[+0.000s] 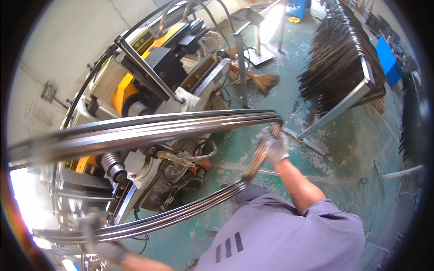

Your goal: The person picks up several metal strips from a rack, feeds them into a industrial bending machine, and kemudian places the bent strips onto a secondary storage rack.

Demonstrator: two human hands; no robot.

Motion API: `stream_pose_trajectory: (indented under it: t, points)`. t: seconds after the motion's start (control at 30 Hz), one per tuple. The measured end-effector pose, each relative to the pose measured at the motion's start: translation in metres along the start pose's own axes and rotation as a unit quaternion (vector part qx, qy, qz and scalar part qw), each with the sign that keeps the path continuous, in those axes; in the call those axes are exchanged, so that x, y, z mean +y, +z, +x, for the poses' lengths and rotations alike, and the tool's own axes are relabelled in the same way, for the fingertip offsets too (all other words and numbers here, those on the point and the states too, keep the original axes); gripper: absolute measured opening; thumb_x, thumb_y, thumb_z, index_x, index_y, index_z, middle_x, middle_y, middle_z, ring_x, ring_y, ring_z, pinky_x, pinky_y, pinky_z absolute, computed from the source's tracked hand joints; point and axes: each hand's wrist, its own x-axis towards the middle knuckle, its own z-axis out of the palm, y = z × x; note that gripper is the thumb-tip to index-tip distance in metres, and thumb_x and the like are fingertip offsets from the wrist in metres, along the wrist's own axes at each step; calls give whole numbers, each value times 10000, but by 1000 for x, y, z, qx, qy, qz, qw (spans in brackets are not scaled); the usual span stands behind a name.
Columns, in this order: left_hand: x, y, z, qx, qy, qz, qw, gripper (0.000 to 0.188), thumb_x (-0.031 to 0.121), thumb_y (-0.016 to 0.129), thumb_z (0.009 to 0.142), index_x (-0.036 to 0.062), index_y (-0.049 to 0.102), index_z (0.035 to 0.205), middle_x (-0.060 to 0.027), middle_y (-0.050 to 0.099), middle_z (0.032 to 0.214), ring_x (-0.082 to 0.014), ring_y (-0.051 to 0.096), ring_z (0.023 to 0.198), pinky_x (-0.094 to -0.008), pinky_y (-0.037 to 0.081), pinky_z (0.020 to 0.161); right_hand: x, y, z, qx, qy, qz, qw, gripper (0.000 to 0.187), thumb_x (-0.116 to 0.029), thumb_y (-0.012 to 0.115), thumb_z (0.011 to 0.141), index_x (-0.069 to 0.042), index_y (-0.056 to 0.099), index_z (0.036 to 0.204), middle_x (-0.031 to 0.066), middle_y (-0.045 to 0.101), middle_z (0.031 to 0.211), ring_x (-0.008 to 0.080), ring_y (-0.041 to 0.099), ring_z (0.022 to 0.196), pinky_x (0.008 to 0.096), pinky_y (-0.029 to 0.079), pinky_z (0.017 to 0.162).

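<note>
I hold a bundle of bent shiny metal tubes, shaped like a long U lying on its side. My right hand, in a grey glove, grips the bend of the bundle near the picture's middle right. My left hand, also gloved, is closed around the lower leg of the tubes at the bottom left. The upper leg runs across the view in front of a tube bending machine with yellow and black parts.
A rack stacked with several dark bent tubes stands at the upper right on the green floor. A broom lies near a metal stand. A blue bin and a blue box sit farther back.
</note>
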Motion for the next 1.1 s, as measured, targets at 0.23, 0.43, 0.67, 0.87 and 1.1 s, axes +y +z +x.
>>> stream_pose_trajectory:
  t: [0.23,0.43,0.67,0.87,1.1]
  points:
    - [-122,88,-239,-200,-519,-355,752,139,48,601,901,66,639,1035,-194,725,959,-389,708,976,-542,533,1020,-234,-217,31,240,-281,-398,840,167,-213,701,1045,-48,677,1056,3,665,846,120,584,786,307,496,755]
    - [-98,188,-399,-186,-783,-390,448,259,26,558,925,24,636,1172,-246,665,1265,-419,606,1256,-618,415,1173,-419,-298,89,240,-363,-548,715,199,-178,736,1007,-36,702,1142,72,713,929,143,616,850,335,521,836]
    - [-82,381,-533,-403,-755,-300,421,285,108,592,1022,-40,641,1261,-253,700,1251,-429,653,1203,-564,457,1157,-577,-371,238,221,-404,-687,563,481,-132,759,955,-48,624,1409,162,706,1306,266,661,1221,409,470,1091]
    - [48,510,-577,-599,-570,-143,544,347,97,691,1001,-69,625,1298,-207,742,1188,-293,735,1082,-400,583,982,-608,-455,392,134,-400,-785,454,719,-6,638,927,-149,460,1609,150,535,1593,355,490,1479,520,263,1299]
    - [45,551,-604,-609,-516,25,602,414,99,745,940,-69,642,1304,-163,761,1150,-235,738,1021,-354,588,946,-621,-444,434,201,-368,-833,359,806,48,595,876,-201,423,1624,76,442,1670,362,351,1562,549,278,1278]
